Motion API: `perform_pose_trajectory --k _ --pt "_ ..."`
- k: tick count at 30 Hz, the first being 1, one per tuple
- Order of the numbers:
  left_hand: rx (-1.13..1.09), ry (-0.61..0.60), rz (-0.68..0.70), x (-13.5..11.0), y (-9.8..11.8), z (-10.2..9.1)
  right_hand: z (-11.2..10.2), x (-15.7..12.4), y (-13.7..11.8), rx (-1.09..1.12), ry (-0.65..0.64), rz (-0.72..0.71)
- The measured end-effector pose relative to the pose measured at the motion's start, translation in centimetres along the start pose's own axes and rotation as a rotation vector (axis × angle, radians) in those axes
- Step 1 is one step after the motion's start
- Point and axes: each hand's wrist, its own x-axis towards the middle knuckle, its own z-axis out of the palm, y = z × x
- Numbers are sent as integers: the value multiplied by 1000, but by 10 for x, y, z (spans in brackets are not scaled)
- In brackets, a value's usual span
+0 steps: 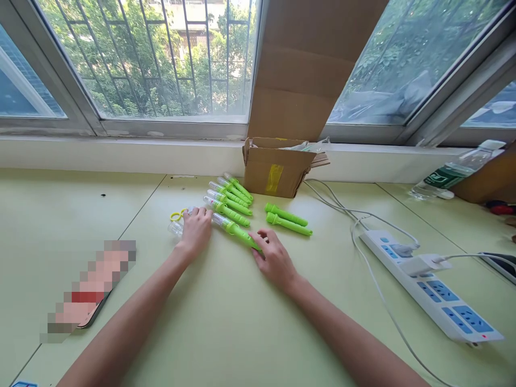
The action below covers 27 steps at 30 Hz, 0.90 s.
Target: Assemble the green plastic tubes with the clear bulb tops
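My right hand (276,258) has its thumb and fingers closed on the lower end of a bright green plastic tube with a clear cap (237,231), which lies slanted on the table. To its left, my left hand (196,231) reaches down with curled fingers over a small group of clear plastic caps (176,229) and yellow ring-shaped pieces (177,215). What those fingers hold is hidden under the hand. Just beyond the hands, several capped green tubes (231,199) lie side by side in a slanted row. Two uncapped green tubes (288,220) lie to the right.
A cardboard box (278,171) stands against the window wall behind the tubes. On the right are a white power strip (431,290) with chargers, looping white cables (374,279) and a tilted water bottle (455,171). A phone with a blurred-out screen (92,290) lies left.
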Motion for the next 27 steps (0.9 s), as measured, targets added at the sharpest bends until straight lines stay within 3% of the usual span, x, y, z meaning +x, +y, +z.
perform_pose_trajectory --k 3,8,17,27 --pt "-8 18 -1 2 -2 0 0 1 2 -121 8 34" --pt "-14 66 -2 4 -4 -4 0 2 -6 -247 -93 70" --pt "-90 203 -39 7 -1 -27 -1 9 -13 -380 -234 64" --pt "-64 54 -2 3 2 -26 -4 26 -16 -434 -346 83"
